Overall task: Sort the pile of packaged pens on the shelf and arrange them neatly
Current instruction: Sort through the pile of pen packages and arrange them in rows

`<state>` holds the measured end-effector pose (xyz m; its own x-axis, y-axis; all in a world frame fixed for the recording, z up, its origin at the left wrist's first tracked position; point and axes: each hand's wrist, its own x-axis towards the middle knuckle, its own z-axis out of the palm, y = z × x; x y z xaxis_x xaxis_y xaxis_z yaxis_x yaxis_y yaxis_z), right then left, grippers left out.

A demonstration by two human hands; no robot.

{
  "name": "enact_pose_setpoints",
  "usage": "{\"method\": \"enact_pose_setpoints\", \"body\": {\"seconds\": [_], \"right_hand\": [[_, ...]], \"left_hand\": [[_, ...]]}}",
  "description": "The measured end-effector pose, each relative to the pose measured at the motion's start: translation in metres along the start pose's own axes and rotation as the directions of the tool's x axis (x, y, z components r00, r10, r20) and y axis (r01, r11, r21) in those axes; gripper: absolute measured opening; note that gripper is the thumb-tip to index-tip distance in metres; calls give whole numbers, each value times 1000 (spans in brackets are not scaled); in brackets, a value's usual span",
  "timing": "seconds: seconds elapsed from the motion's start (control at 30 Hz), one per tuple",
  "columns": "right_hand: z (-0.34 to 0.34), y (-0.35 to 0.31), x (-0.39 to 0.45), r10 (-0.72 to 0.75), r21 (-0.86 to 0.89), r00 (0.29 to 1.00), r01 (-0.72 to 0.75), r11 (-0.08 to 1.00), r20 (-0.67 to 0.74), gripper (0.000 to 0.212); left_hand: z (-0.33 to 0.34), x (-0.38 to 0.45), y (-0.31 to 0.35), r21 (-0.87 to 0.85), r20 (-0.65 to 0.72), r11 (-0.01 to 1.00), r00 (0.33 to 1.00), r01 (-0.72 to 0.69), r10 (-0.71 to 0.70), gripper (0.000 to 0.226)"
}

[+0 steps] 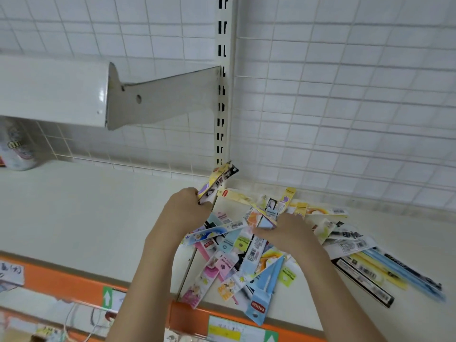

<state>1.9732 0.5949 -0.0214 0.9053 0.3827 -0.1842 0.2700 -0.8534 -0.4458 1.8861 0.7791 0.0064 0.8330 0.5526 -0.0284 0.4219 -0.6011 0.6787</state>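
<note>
Sorting looks barely begun: left hand (185, 209) grips a small bunch of packs (217, 182), right hand (286, 230) pinches one pack (265, 218) atop the jumbled pile (246, 262) on the shelf (98, 213)

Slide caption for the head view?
Left hand lifts pen packs while right hand picks from the pile on the shelf.
</note>
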Motion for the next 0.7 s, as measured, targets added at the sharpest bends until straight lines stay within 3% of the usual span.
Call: {"method": "enact_pose_setpoints", "body": {"seconds": [0.23, 0.43, 0.7], "right_hand": [[-17, 5, 6, 81, 305, 997, -73, 950, -15, 40], [-35, 5, -2, 104, 639, 993, -42, 768, -60, 20], [-43, 0, -16, 62, 771, 990, 58, 634, -125, 20]], "left_hand": [[9, -9, -26, -48, 81, 985, 984, 164, -160, 22], [16, -13, -35, -6, 145, 984, 974, 175, -173, 21], [18, -17, -33, 1, 128, 979, 971, 204, -203, 19]]}}
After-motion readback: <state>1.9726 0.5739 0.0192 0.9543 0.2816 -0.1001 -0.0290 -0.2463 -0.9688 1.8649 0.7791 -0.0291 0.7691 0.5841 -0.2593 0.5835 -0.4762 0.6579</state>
